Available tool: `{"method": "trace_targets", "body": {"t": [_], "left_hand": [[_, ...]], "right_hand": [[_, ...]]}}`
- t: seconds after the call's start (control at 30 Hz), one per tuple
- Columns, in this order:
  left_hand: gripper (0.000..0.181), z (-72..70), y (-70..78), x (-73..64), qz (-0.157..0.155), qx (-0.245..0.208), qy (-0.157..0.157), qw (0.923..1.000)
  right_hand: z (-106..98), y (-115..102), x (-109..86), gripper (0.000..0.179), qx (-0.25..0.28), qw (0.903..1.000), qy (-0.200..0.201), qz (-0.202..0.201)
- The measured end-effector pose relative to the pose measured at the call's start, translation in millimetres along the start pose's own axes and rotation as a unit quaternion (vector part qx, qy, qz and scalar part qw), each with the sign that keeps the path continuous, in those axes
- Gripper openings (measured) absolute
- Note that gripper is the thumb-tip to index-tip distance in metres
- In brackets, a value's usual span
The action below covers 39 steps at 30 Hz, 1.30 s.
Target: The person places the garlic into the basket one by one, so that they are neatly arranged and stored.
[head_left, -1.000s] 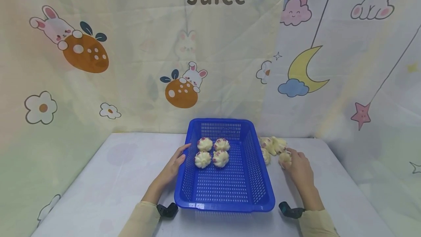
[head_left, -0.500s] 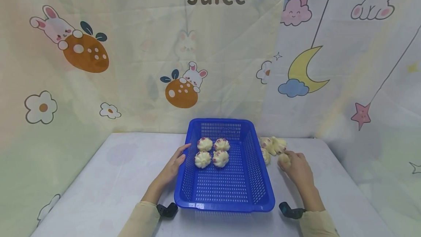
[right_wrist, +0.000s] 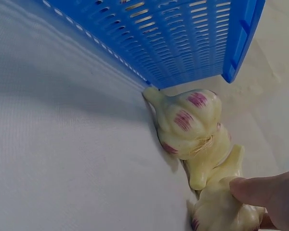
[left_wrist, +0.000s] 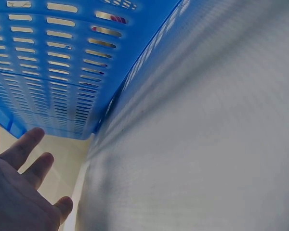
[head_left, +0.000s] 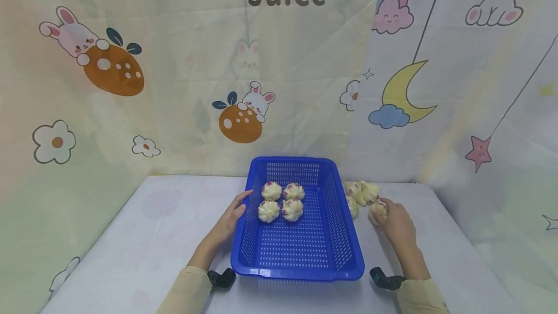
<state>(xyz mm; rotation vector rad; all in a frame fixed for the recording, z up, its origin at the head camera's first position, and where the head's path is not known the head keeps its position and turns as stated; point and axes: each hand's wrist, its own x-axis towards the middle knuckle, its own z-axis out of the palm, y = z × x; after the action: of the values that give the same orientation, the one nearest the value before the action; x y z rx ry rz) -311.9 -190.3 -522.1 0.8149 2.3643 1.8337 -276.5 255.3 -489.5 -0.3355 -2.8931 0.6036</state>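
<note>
In the head view the right hand (head_left: 397,224) is pinching a garlic bulb (head_left: 377,213) to the right of the blue basket (head_left: 298,274), which is holding four bulbs (head_left: 269,211); the left hand (head_left: 227,222) is touching the basket's left side. The left wrist view is showing its fingers (left_wrist: 30,143) extended, grasping nothing — light contact should be steadying enough. In the right wrist view the fingers (right_wrist: 253,191) are pressing the bulb's broad body, likely a surer hold than its stem, while loose bulbs (right_wrist: 188,120) are lying alongside. The pale counter (head_left: 131,246) is supporting everything; a cartoon-printed curtain (head_left: 183,159) is hanging behind.
</note>
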Motion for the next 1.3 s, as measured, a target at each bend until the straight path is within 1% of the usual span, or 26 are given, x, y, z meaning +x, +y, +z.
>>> {"method": "trace_targets", "body": {"t": [0.2, 0.27, 0.5, 0.63, 0.87, 1.07, 1.3], "left_hand": [[0.049, 1.0, 2.4, 0.2, 0.004, -0.002, -0.003, 1.0], [0.049, 1.1, 3.3, 0.1, 0.004, -0.002, -0.004, 1.0], [0.049, -0.3, 3.7, -0.1, 0.0, -0.007, -0.01, 0.9999], [0.049, -0.7, 2.1, -0.2, -0.004, -0.007, -0.011, 0.9999], [0.049, 0.3, 3.3, -0.3, -0.001, -0.005, -0.006, 1.0], [0.048, 0.5, 2.6, -0.3, -0.003, -0.011, -0.008, 0.9999], [0.049, -0.1, -0.2, 0.6, -0.003, -0.007, -0.006, 1.0]], "right_hand": [[-5.4, -0.3, -0.8, 0.058, 0.007, 0.9994, -0.028, 0.02], [-6.2, 0.9, -0.4, 0.058, 0.008, 0.9992, -0.034, 0.018], [-11.5, 2.6, -0.2, 0.054, -0.006, 0.9993, -0.036, -0.003], [-15.0, 2.3, -0.9, 0.055, -0.007, 0.9989, -0.047, 0.0], [-17.5, 3.5, -1.5, 0.056, -0.012, 0.9986, -0.051, -0.01], [-19.2, 3.6, -1.8, 0.055, -0.016, 0.9982, -0.056, -0.011], [-19.8, 3.3, -1.1, 0.057, -0.02, 0.9979, -0.061, -0.007]]}}
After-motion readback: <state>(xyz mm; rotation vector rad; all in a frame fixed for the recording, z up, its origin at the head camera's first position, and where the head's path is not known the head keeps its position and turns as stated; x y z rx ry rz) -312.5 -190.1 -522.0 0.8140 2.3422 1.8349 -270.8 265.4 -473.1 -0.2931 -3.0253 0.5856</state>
